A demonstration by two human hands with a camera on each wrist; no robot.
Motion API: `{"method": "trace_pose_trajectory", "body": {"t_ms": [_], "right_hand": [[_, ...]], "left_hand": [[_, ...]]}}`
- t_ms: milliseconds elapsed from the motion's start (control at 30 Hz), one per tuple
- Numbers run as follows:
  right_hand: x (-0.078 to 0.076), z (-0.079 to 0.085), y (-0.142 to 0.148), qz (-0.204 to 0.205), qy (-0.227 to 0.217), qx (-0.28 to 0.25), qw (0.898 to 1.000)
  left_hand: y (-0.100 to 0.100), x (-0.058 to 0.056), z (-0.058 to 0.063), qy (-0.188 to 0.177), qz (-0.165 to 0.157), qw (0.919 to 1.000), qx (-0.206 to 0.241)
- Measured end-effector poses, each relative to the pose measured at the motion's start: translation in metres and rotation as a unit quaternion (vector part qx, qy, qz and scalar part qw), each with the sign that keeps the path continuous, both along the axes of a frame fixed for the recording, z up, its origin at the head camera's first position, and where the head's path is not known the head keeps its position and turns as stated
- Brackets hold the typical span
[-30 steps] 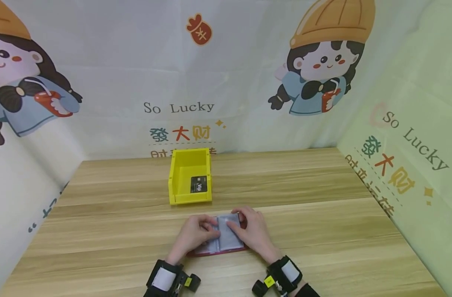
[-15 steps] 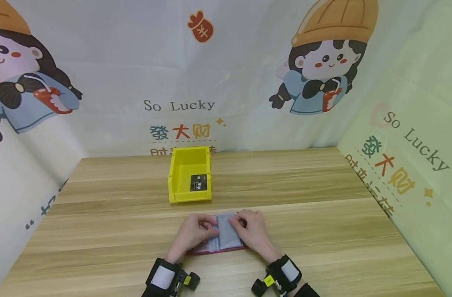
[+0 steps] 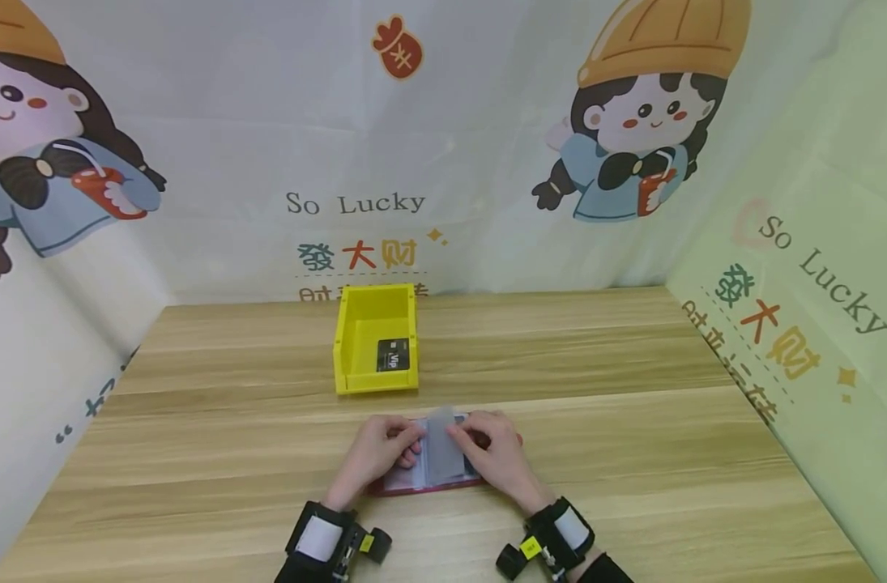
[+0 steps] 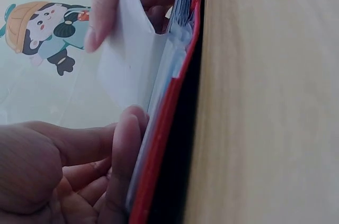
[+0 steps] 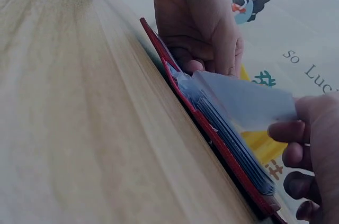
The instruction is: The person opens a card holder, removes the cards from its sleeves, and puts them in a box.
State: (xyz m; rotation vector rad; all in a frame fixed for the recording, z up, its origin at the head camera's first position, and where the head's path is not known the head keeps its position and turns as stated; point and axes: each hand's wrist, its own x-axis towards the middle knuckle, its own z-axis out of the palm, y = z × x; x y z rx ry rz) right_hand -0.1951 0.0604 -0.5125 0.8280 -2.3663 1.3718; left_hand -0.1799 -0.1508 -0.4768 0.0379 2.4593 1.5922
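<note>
A red-covered card holder [image 3: 434, 487] lies spread on the table, its clear plastic sleeves showing edge-on in the right wrist view. One translucent sleeve page [image 5: 249, 99] stands up from the spine. My right hand [image 3: 500, 453] pinches that page by its outer edge between thumb and finger, above the stack of sleeves [image 5: 238, 147]. On the left half, my left hand [image 3: 379, 450] has its fingers curled against the holder. In the left wrist view its fingertips [image 4: 132, 121] are right at the foot of the raised page.
Behind the holder stands a yellow open-fronted bin [image 3: 376, 382] with a black card [image 3: 393, 355] marked "Vip" inside. The wooden table [image 3: 596, 364] meets a printed cloth backdrop [image 3: 487, 162] at the back. Each wrist wears a strapped camera.
The right hand has raised the sleeve page off the right half and tilted it leftward, baring what lies beneath. The left fingers have shifted slightly away from the spine.
</note>
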Motion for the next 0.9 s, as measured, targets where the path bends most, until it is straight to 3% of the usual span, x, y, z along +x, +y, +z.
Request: {"method": "trace_pose_trajectory", "body": {"t_ms": [267, 433, 567, 733, 900], "right_hand": [[-0.001, -0.001, 0.000, 0.092, 0.014, -0.032, 0.995], [0.001, -0.001, 0.000, 0.104, -0.008, -0.003, 0.995], [0.001, -0.002, 0.001, 0.109, 0.004, 0.027, 0.994], [0.003, -0.002, -0.001, 0.110, 0.027, 0.081, 0.990], [0.006, 0.001, -0.003, 0.099, 0.030, 0.127, 0.987]], "left_hand": [[-0.005, -0.002, -0.002, -0.002, -0.031, 0.9994, 0.013], [-0.011, -0.004, -0.001, -0.006, -0.066, 0.9971, 0.038], [-0.015, -0.006, -0.001, -0.011, -0.088, 0.9941, 0.062], [-0.016, -0.004, 0.002, -0.029, -0.070, 0.9956, 0.056], [-0.016, -0.002, 0.007, -0.025, -0.039, 0.9989, 0.008]]}}
